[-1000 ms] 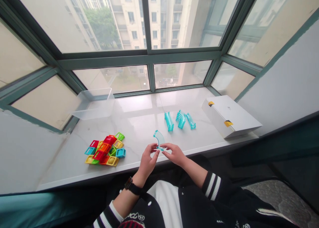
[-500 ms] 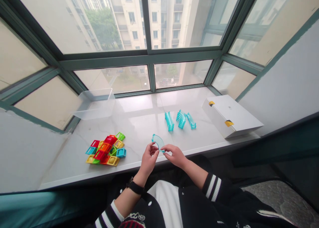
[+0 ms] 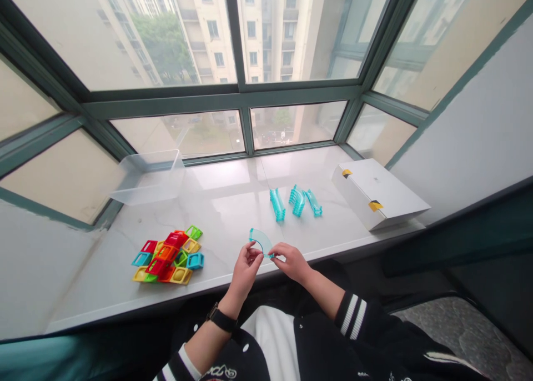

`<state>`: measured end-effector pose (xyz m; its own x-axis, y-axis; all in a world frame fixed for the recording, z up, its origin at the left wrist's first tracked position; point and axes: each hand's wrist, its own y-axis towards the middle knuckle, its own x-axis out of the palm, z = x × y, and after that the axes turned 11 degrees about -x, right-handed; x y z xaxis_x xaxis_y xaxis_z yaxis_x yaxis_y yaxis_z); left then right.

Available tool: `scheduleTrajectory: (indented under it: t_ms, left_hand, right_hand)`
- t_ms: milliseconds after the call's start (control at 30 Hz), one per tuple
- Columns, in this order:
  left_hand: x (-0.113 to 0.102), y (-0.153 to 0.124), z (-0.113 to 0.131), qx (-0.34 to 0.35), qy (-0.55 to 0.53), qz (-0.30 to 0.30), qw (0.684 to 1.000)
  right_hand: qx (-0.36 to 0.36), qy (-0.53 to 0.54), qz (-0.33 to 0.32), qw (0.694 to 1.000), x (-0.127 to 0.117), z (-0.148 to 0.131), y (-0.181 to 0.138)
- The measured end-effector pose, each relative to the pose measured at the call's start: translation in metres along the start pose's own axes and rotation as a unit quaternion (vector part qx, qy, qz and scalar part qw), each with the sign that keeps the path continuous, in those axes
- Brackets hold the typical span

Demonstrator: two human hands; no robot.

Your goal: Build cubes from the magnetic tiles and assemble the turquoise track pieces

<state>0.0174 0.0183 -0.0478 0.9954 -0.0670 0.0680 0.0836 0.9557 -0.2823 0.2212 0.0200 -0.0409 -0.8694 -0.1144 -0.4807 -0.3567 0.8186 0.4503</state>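
Both hands hold one clear turquoise quarter-circle piece (image 3: 260, 240) just above the front edge of the white sill (image 3: 233, 203). My left hand (image 3: 245, 269) pinches its near left edge. My right hand (image 3: 292, 261) pinches its near right corner. Further back on the sill stand several more turquoise pieces in upright stacks (image 3: 295, 201). To the left lies a heap of coloured square frames (image 3: 167, 255) in red, orange, yellow, green and blue.
A clear plastic tub (image 3: 146, 176) stands at the back left of the sill, by the window frame. A white cardboard box (image 3: 377, 199) with yellow tape lies at the right end. My dark jacket sleeves fill the bottom of the view.
The quarter-circle piece has turned in my fingers, from standing edge-on to lying flatter with its face toward me. Both hands stay pinched on it. The view has shifted slightly.
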Motion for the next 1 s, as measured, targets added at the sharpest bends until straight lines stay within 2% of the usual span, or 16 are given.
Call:
scheduleTrajectory:
  t_ms: [133,300,433,533,633,700,767,867,1000]
  left_hand:
    - [-0.003,-0.001,0.002,0.006,0.006,-0.027,1.000]
    - [-0.015,0.012,-0.003,0.047,0.090,0.036,0.994]
    - [-0.022,0.030,-0.015,0.077,0.175,0.036,0.981]
    - [-0.023,0.044,-0.027,0.131,0.288,0.041,0.948]
    - [-0.021,0.056,-0.040,0.187,0.423,0.072,0.884]
    - [-0.019,0.060,-0.047,0.201,0.492,0.090,0.842]
    - [-0.017,0.061,-0.052,0.206,0.535,0.095,0.814]
    - [-0.017,0.060,-0.054,0.210,0.558,0.092,0.797]
    - [-0.016,0.059,-0.053,0.209,0.563,0.096,0.794]
  right_hand:
    - [0.004,-0.007,0.014,1.000,-0.012,0.002,0.001]
    - [0.022,-0.023,0.055,0.998,-0.040,0.008,-0.006]
    - [0.032,-0.050,0.091,0.994,-0.066,0.014,-0.016]
    - [0.041,-0.077,0.123,0.989,-0.085,0.021,-0.022]
    - [0.045,-0.107,0.160,0.980,-0.104,0.026,-0.022]
    - [0.047,-0.127,0.181,0.974,-0.117,0.029,-0.018]
    - [0.050,-0.147,0.194,0.969,-0.128,0.033,-0.012]
    - [0.057,-0.174,0.207,0.961,-0.142,0.042,0.001]
    - [0.070,-0.198,0.216,0.954,-0.152,0.057,0.023]
